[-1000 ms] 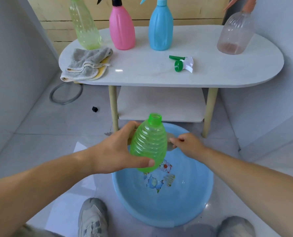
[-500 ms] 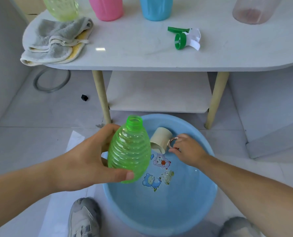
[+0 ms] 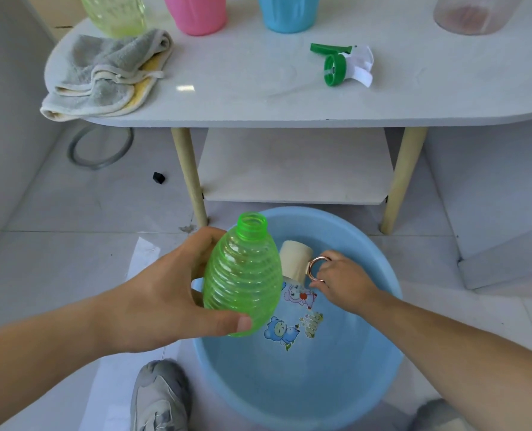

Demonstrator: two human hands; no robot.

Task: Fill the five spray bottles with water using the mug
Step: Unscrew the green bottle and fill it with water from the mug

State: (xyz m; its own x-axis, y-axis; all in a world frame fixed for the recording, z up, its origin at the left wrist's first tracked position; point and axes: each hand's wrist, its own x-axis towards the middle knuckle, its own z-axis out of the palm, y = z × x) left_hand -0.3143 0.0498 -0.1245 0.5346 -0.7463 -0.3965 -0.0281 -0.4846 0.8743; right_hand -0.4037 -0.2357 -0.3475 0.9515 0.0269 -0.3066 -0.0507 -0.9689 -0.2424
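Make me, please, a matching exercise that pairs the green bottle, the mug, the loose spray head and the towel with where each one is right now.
Things:
1. green bottle
2. mug
3. spray head
4. towel

Places:
A. folded at the left end of the table
B. gripped by the left hand, neck open
C. tilted in the basin, right hand at its ring handle
D. lying loose on the table, right of the towel

Pairs: 1-B, 2-C, 3-D, 4-A

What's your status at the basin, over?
Left hand grips uncapped green bottle over the basin. Right hand pinches mug by its ring handle, mug tipped in the water. Nothing blocking the bottle mouth.
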